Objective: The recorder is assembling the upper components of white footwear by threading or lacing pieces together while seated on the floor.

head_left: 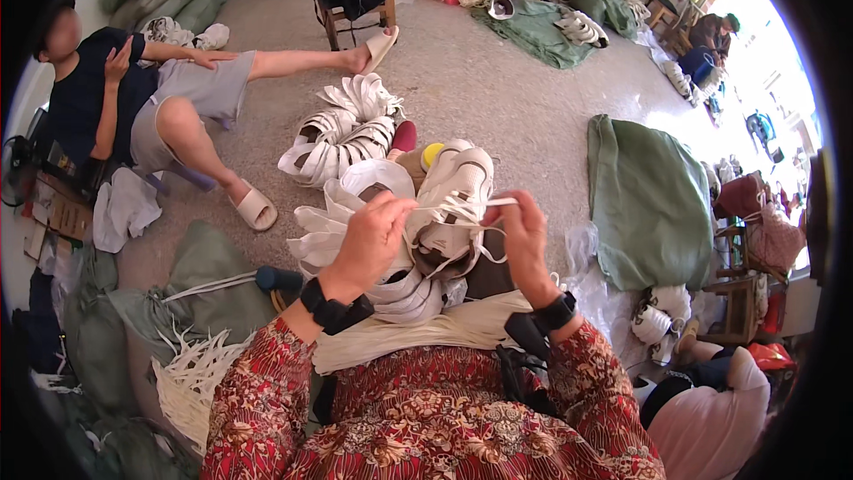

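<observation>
My left hand [371, 236] and my right hand [524, 244] are raised in front of me, fingers closed on a white shoelace [458, 205]. It is drawn out sideways between them, over a pale sneaker [444, 238] with a brown inside. More lace loops and a loose strand hang over the shoe's opening near my right fingers. Just beyond stands a white perforated sneaker [464, 171]. Beside my left hand, white shoe uppers [404, 293] are stacked in a curved row. Across my lap lies a thick bundle of cream laces [418, 338].
A ring of white uppers [342, 147] lies ahead on the floor. Another laces bundle [200, 382] is at lower left, near a green sack [209, 271]. A seated person [107, 116] stretches a leg at left. Right of me lies a green cloth [649, 204].
</observation>
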`<state>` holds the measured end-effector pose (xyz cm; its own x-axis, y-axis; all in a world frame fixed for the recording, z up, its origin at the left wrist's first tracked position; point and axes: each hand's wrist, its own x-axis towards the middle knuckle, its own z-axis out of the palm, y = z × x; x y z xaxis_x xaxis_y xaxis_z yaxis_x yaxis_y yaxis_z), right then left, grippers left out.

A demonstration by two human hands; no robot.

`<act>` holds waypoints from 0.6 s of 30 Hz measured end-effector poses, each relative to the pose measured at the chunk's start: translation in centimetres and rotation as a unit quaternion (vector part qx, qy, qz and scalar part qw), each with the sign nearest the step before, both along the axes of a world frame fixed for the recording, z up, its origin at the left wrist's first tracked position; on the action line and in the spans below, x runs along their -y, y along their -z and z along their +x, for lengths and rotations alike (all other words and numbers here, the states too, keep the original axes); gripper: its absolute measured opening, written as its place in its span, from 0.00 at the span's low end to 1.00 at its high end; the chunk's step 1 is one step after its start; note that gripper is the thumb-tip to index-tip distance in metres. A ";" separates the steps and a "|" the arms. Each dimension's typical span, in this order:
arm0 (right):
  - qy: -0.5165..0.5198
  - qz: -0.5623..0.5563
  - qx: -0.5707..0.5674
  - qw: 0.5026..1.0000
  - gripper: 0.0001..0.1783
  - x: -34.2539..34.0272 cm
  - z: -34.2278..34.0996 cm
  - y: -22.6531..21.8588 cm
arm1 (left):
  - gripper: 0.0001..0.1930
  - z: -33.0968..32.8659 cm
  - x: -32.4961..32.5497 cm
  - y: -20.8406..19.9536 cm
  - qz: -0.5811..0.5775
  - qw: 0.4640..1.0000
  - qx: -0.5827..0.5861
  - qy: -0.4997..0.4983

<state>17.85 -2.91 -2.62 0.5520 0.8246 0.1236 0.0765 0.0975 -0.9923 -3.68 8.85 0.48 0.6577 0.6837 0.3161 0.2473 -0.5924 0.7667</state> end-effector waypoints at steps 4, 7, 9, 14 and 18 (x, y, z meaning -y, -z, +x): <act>0.032 0.021 -0.126 0.991 0.10 1.7 0.3 -0.1 | 0.08 0.4 -0.6 3.0 -0.024 1.000 0.006 -0.001; 0.070 0.009 -0.166 0.984 0.12 2.3 1.1 0.1 | 0.08 0.3 -1.1 3.8 -0.045 0.999 0.004 0.003; 0.098 0.031 -0.183 0.978 0.12 2.8 2.0 0.6 | 0.07 0.1 -1.4 3.7 -0.024 0.999 -0.021 0.005; 0.081 0.027 -0.188 0.978 0.13 3.1 2.2 0.2 | 0.06 0.2 -1.9 3.2 0.009 0.998 -0.065 0.003; 0.063 0.018 -0.116 0.991 0.14 3.1 2.0 -1.1 | 0.05 0.9 -1.8 3.4 0.057 0.996 -0.065 -0.030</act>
